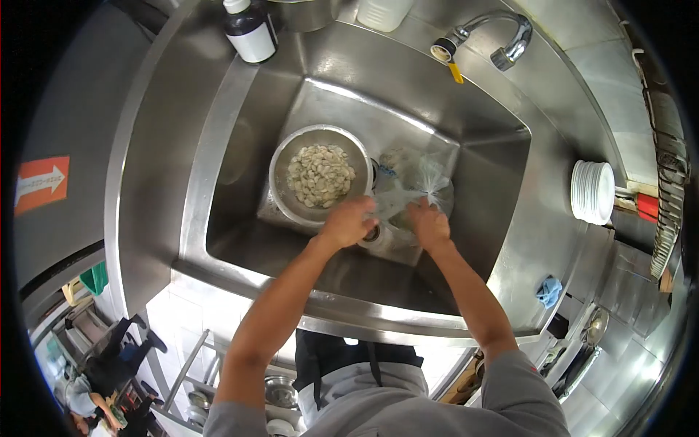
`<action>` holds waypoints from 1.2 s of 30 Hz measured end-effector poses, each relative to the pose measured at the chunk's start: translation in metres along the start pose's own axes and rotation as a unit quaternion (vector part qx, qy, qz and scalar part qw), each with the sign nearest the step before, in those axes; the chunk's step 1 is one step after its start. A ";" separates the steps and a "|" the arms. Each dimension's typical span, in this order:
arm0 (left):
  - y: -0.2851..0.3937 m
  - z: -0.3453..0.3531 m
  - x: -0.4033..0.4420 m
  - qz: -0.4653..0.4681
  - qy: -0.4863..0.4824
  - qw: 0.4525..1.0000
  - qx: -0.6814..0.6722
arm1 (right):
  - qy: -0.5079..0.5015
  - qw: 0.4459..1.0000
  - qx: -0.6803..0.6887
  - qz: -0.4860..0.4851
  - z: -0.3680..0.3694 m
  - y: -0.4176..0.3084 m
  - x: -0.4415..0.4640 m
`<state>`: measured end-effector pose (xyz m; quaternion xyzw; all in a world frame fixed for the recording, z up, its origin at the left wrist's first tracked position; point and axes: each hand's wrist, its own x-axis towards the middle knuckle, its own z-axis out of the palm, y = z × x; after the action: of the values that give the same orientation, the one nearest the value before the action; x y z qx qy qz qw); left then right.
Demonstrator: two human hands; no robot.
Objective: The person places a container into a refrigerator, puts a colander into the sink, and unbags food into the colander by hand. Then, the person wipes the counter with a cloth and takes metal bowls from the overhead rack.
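A clear plastic bag point(438, 172) lies in the sink, twisted tight at its neck, with greenish contents partly visible through the film. My right hand point(429, 223) is closed on the bag just below the twisted part. Fingers curled, my left hand point(349, 221) pinches the loose end of the same bag, which stretches between both hands. Left of the bag stands a round metal bowl point(284, 191), its rim close to my left hand. Many small pale pieces point(320, 175), clam-like in shape, fill its middle.
The deep steel sink point(251, 156) surrounds the bowl and bag. A faucet point(502, 58) and a dark bottle point(249, 33) stand along the back rim. Stacked white plates point(593, 192) and a blue cloth point(549, 291) are at right. Another person point(87, 393) is at lower left.
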<state>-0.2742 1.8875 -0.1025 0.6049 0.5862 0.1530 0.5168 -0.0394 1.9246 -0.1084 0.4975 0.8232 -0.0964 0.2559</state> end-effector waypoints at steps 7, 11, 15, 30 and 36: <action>0.025 -0.007 -0.007 0.107 0.038 0.985 -0.130 | 0.034 0.895 0.398 -0.198 -0.133 -0.005 -0.005; 0.023 -0.035 -0.010 0.012 0.105 0.965 -0.241 | 0.111 0.657 0.745 -0.028 -0.102 -0.061 0.017; 0.018 -0.040 -0.024 -0.031 0.191 0.978 -0.075 | -0.017 0.474 0.880 0.001 -0.075 -0.107 0.044; 0.021 -0.135 -0.054 0.159 0.167 0.970 0.074 | -0.246 0.727 0.611 -0.195 -0.113 -0.072 0.058; 0.002 -0.125 -0.062 0.039 0.070 0.992 -0.094 | -0.352 0.687 0.590 -0.238 -0.101 -0.074 0.072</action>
<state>-0.3887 1.8899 -0.0226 0.5635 0.5801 0.2698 0.5226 -0.1634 1.9861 -0.0667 0.2624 0.5370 -0.7879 0.1487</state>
